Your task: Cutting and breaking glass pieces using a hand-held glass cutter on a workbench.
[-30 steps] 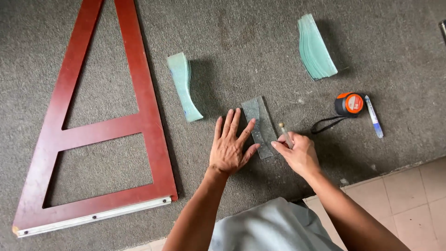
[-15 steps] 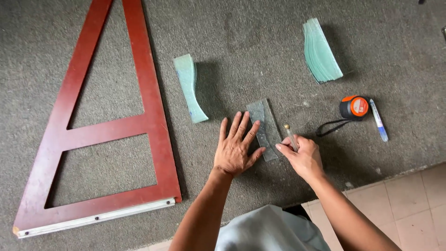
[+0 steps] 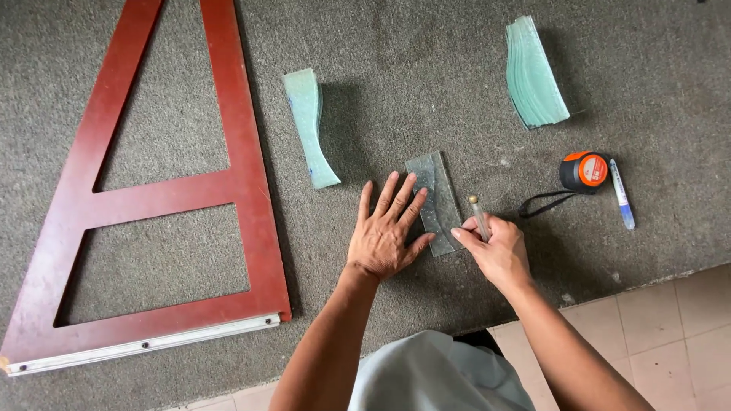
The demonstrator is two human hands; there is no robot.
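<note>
A small clear glass strip (image 3: 437, 192) lies flat on the grey carpet (image 3: 411, 68). My left hand (image 3: 388, 228) rests palm down with fingers spread, its fingertips pressing on the strip's left side. My right hand (image 3: 495, 247) grips a thin glass cutter (image 3: 477, 213) with a brass tip, held just at the strip's lower right edge. Both forearms reach in from the bottom of the view.
A stack of curved green glass pieces (image 3: 311, 125) lies left of the strip, another stack (image 3: 533, 76) at the upper right. An orange tape measure (image 3: 585, 170) and a blue-capped marker (image 3: 621, 194) lie to the right. A red wooden frame (image 3: 228, 183) fills the left. Beige tiles (image 3: 655, 320) border the carpet.
Both hands hold nearly the same pose on the glass strip; the cutter in my right hand has tilted slightly. The view has shifted a little.
</note>
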